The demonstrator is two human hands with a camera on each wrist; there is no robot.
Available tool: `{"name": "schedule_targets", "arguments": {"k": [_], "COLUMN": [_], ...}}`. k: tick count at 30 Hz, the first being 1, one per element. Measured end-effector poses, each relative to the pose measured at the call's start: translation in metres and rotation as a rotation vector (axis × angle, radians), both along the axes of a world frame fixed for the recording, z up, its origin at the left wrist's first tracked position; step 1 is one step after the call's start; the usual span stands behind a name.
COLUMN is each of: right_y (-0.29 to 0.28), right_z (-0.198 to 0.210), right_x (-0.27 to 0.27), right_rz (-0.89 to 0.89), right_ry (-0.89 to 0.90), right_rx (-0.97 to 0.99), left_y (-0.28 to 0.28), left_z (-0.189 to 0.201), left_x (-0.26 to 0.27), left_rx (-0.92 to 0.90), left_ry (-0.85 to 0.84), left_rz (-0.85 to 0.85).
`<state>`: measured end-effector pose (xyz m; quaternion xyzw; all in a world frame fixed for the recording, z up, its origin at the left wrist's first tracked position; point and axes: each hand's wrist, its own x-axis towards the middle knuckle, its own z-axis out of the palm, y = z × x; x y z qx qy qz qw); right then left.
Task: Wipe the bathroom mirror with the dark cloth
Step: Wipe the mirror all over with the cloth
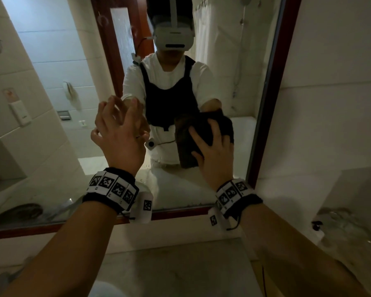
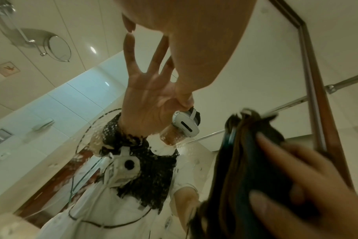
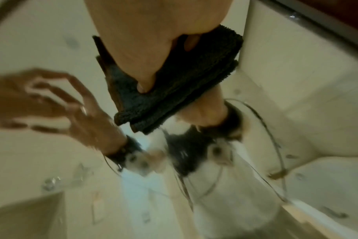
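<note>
The bathroom mirror (image 1: 58, 52) in its dark red frame (image 1: 276, 82) fills the head view. A folded dark cloth (image 1: 191, 136) lies flat against the glass at lower right. My right hand (image 1: 210, 144) presses it there with spread fingers; the right wrist view shows my thumb on the cloth (image 3: 174, 90). My left hand (image 1: 118, 116) is just left of it, fingers spread, fingertips at the glass, holding nothing. The left wrist view shows that palm's reflection (image 2: 145, 97), with the cloth (image 2: 241, 161) under my right fingers (image 2: 292, 174).
A pale stone countertop (image 1: 180, 264) runs under the mirror, with glassware (image 1: 341, 221) on it at the right. A tiled wall (image 1: 330, 71) closes the right side. The mirror reflects the person, a door and a round wall mirror (image 2: 58, 48).
</note>
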<state>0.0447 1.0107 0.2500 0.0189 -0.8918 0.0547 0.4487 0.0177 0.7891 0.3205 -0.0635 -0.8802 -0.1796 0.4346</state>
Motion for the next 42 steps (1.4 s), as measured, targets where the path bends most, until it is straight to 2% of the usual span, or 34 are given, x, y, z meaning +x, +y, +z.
{"name": "schedule_targets", "arguments": {"k": [4, 8, 11, 17, 20, 27, 33, 39, 42], "right_y": [0.022, 0.03, 0.035, 0.047, 0.049, 0.051, 0.056, 0.054, 0.055], "right_z": [-0.027, -0.011, 0.03, 0.148, 0.158, 0.113, 0.053, -0.029, -0.042], "right_x": [0.005, 0.003, 0.0, -0.008, -0.007, -0.001, 0.004, 0.012, 0.012], "right_rz": [0.02, 0.032, 0.029, -0.04, -0.056, -0.102, -0.083, -0.089, -0.055], "right_ry": [-0.016, 0.024, 0.105, 0.183, 0.195, 0.126, 0.077, -0.028, -0.048], "right_rx": [-0.044, -0.085, -0.156, -0.111, -0.093, -0.144, -0.16, -0.149, -0.159], "left_y": [0.001, 0.0, 0.0, 0.002, 0.003, 0.002, 0.004, 0.004, 0.003], "left_z": [0.0, -0.001, -0.001, 0.0, 0.001, 0.001, 0.0, -0.002, -0.003], "left_x": [0.001, -0.001, -0.001, -0.001, 0.0, 0.0, -0.001, -0.001, -0.003], "left_rx": [-0.001, -0.005, 0.0, 0.015, 0.016, 0.02, 0.026, 0.015, 0.012], "left_ry": [0.0, 0.001, 0.005, 0.008, 0.006, 0.001, -0.005, -0.001, -0.012], "left_rz": [0.005, 0.01, 0.01, 0.004, -0.001, -0.003, 0.003, 0.008, 0.016]}}
